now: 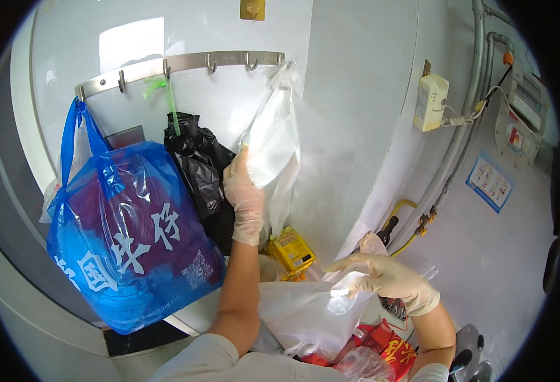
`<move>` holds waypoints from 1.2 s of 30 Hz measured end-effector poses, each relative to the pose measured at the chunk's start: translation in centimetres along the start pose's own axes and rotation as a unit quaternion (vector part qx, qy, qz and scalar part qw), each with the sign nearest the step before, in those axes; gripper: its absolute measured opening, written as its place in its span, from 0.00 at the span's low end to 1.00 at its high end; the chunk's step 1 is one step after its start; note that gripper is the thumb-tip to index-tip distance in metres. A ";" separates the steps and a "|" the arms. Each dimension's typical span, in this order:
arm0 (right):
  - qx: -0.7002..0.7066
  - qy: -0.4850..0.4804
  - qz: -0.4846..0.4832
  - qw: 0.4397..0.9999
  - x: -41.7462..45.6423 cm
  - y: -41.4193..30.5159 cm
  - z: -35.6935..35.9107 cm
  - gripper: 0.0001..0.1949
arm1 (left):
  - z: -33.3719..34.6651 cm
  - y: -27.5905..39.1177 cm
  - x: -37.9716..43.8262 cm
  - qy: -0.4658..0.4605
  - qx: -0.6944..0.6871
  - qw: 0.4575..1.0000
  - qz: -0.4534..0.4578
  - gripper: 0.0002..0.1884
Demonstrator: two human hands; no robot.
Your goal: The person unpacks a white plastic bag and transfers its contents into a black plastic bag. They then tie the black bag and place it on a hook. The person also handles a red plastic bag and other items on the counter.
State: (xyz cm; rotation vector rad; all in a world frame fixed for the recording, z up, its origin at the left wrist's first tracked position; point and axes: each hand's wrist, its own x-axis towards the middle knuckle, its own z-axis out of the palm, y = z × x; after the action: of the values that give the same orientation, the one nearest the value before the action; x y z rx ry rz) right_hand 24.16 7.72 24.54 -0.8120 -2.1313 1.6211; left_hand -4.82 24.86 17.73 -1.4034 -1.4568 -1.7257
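Observation:
Both my hands wear thin translucent gloves. My left hand is raised at the wall, gripping the lower left edge of a white plastic bag that hangs knotted from the right end of a hook rail; some of its fingers are hidden behind the plastic. Lower down and to the right, my right hand holds the upper edge of a translucent white plastic bag, pinched between thumb and fingers. This bag spreads out in front of my body. Between my two forearms lies a yellow printed packet.
The metal hook rail carries a big blue carrier bag and a black plastic bag, left of my arm. Red bags lie low at right. A white wall-mounted device, metal pipes and a meter line the right wall.

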 end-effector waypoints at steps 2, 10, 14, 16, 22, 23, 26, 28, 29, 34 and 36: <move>-0.044 -0.018 -0.017 0.999 1.7 -1.6 0.4 0.30 | -1.5 0.7 0.7 0.015 -0.086 0.993 -0.074 0.29; -0.039 -0.054 -0.055 0.996 11.7 -1.2 -2.4 0.40 | -7.7 4.8 3.9 0.084 -0.159 0.974 -0.138 0.20; -0.061 0.064 -0.060 0.994 15.9 -1.1 -5.7 0.41 | -7.5 1.8 5.9 0.138 -0.112 0.978 -0.112 0.12; -0.036 0.135 -0.013 0.990 17.2 0.4 -9.6 0.40 | -5.7 0.3 6.2 0.132 -0.106 0.974 -0.149 0.11; 0.022 0.195 -0.017 0.980 18.6 1.3 -13.7 0.31 | -3.6 -1.4 6.0 0.168 -0.047 0.971 -0.164 0.12; -0.015 0.232 -0.001 0.973 18.9 0.9 -13.1 0.29 | -3.9 -1.5 6.1 0.175 -0.067 0.969 -0.159 0.13; -0.018 0.226 -0.007 0.974 19.5 1.8 -13.6 0.27 | -4.0 -1.7 5.7 0.170 -0.171 0.957 -0.160 0.15; -0.045 0.218 0.012 0.975 19.5 0.7 -12.9 0.34 | -4.6 -1.6 5.5 0.154 -0.242 0.940 -0.185 0.18; -0.058 0.212 0.020 0.975 19.7 0.5 -12.6 0.38 | -5.3 -1.3 5.3 0.143 -0.275 0.928 -0.208 0.20; -0.043 0.221 0.031 0.974 20.4 2.2 -13.8 0.38 | -6.7 1.9 4.3 0.197 -0.337 0.898 -0.203 0.28; -0.048 0.219 0.034 0.974 20.5 1.9 -13.6 0.38 | -7.4 3.2 3.7 0.214 -0.065 0.971 -0.086 0.31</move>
State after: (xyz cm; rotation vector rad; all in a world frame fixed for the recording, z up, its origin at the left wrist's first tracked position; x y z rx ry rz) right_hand 16.58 31.20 25.23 -1.1613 -1.8907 1.2302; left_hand -6.37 17.94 23.08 -0.9009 -1.2712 -2.1056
